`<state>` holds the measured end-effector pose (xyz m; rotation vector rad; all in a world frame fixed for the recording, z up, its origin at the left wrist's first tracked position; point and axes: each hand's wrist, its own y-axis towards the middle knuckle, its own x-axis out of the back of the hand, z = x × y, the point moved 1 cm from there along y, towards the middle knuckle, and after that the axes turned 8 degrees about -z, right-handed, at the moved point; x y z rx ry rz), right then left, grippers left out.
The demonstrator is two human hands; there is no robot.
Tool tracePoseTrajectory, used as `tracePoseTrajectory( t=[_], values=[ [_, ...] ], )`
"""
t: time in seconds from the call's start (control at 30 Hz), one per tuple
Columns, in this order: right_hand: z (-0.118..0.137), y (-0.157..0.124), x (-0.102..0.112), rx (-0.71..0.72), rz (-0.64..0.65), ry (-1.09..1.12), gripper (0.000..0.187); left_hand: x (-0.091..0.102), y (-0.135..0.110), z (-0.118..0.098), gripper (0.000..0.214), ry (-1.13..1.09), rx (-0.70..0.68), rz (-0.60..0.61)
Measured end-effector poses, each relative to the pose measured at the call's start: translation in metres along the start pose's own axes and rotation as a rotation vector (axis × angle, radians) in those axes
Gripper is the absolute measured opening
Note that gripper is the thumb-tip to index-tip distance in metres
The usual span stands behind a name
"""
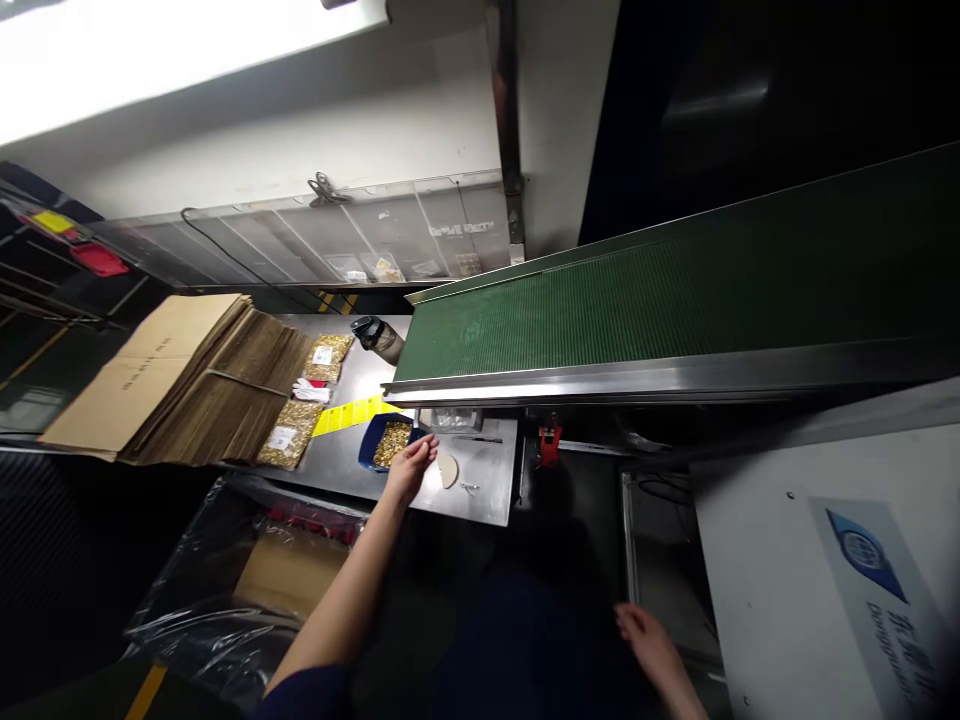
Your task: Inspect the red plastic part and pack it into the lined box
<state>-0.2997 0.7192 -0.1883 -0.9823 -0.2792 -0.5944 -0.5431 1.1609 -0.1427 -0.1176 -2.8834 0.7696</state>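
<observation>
My left hand (411,465) reaches out over the steel table (487,490), fingers loosely curled, resting at the near edge of a blue tray (369,446) filled with small brass-coloured parts. I cannot see anything held in it. A small round beige disc (448,469) lies on the table just right of that hand. My right hand (651,640) hangs low at the lower right, fingers relaxed and apart, holding nothing, close to a metal frame edge.
A green conveyor belt (675,290) slopes across above the table. A stack of flattened cardboard (180,385) lies left, with two bags of brass parts (289,433) and yellow labels (352,413) beside it. A plastic-lined box (247,580) stands below the table.
</observation>
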Motion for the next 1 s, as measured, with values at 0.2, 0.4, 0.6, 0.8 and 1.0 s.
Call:
tracePoseTrajectory(
  t=[0.2, 0.4, 0.6, 0.8, 1.0],
  values=[
    [0.112, 0.006, 0.015, 0.233, 0.098, 0.315, 0.057, -0.093, -0.116, -0.002, 0.051, -0.244, 0.070, 0.441],
    [0.226, -0.060, 0.065, 0.622, -0.254, 0.423, 0.028, -0.141, -0.169, -0.062, 0.059, -0.296, -0.025, 1.003],
    [0.257, -0.099, 0.077, 0.848, -0.466, 0.283, 0.019, -0.155, -0.184, -0.105, 0.066, -0.167, -0.173, 1.267],
    [0.258, -0.121, 0.062, 0.814, -0.560, 0.129, 0.025, -0.153, -0.182, -0.103, 0.072, 0.156, -0.227, 1.331],
    [0.229, -0.090, 0.053, 0.601, -0.582, 0.164, 0.016, -0.181, -0.172, -0.071, 0.109, 0.310, -0.020, 1.318]
  ],
)
